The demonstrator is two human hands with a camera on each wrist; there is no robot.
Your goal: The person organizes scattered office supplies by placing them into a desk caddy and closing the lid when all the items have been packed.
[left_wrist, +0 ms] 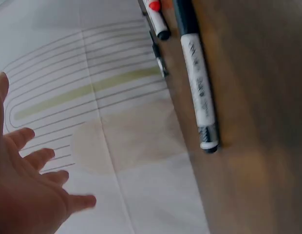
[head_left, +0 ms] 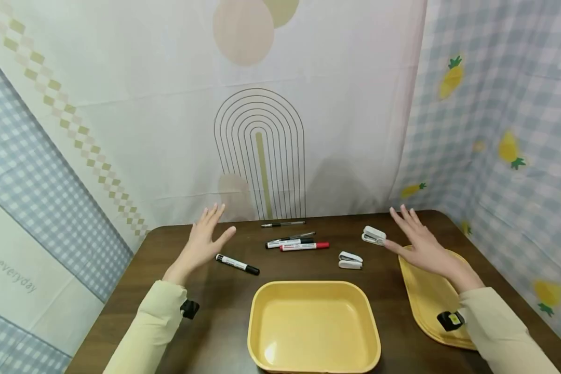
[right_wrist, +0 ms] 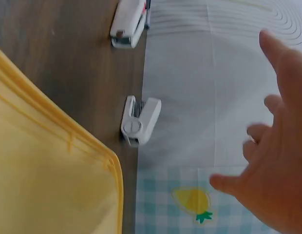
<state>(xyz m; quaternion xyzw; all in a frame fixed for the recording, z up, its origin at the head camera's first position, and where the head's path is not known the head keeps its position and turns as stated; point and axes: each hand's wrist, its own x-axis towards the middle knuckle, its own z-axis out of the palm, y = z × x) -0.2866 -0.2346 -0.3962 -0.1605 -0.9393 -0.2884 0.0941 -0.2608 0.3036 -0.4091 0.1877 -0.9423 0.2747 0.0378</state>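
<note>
My left hand is raised over the left of the table, fingers spread and holding nothing. Nearest to it lies a black-capped marker, which also shows large in the left wrist view. My right hand, likewise spread and holding nothing, hovers over the yellow lid at the right. Its thumb overlaps the edge of a white stapler in the head view; the right wrist view shows the hand apart from that stapler. A second white stapler lies closer to the middle.
A yellow open-topped box stands at the front centre. Behind it lie a red-capped marker, another black marker, a pen touching the markers and a second pen near the back edge. Patterned cloth hangs behind the table.
</note>
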